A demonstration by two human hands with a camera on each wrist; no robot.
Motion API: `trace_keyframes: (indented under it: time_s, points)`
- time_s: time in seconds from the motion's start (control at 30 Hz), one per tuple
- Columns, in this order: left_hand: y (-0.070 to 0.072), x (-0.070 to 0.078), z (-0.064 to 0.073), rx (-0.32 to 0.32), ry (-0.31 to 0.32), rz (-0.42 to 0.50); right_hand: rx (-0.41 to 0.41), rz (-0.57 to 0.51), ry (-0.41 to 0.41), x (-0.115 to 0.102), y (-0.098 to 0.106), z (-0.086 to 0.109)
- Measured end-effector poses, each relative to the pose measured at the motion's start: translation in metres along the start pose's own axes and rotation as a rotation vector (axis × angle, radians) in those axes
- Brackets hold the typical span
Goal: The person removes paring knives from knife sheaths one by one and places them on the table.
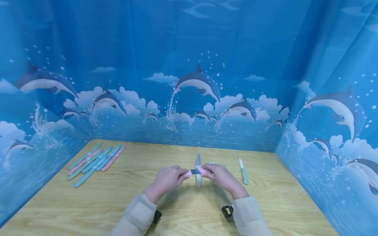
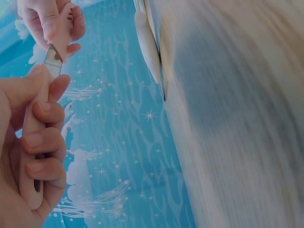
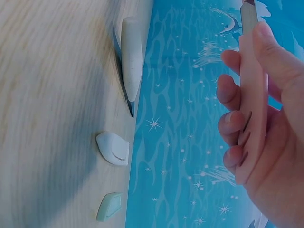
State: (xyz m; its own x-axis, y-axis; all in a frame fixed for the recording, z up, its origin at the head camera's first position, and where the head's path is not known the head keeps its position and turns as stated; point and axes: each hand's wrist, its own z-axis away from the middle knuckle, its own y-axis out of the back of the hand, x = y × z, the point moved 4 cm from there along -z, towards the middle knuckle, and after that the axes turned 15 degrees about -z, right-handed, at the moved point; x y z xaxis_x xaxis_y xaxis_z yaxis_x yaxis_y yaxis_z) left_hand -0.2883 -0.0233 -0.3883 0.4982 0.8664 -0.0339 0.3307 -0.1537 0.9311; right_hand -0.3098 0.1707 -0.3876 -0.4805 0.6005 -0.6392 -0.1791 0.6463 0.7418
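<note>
Both hands hold a pink paring knife (image 1: 195, 171) out level over the table, with a short stretch of blade (image 2: 53, 61) bare between two pink parts. My left hand (image 1: 167, 179) curls its fingers round one pink part, which has a hole near its end. Round the other part, marked with slanted slots, are the fingers of my right hand (image 1: 220, 178). I cannot tell which part is the handle and which the cover. Below them a white-handled knife (image 3: 131, 59) lies on the table, its blade pointing away from me.
Several blue, green and pink knives (image 1: 94, 162) lie in a pile at the left. On the right is a green-handled knife (image 1: 243, 175) with a bare blade. A white rounded piece (image 3: 113, 148) sits near the right hand. Blue dolphin-print curtains (image 1: 165, 131) surround the wooden table (image 1: 189, 213).
</note>
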Motion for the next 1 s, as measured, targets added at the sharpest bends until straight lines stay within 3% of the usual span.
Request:
trace_keyframes:
  time_s: [0.6,1.0]
  points:
    - [0.0008,-0.0011,-0.0006,-0.039,0.006,-0.005,-0.013,0.003,-0.006,-0.0011,0.0009,0.0008]
    - [0.0011,-0.0033,-0.0003,-0.017,0.01,0.02,-0.007,0.001,-0.025,-0.0002,0.0034,0.0017]
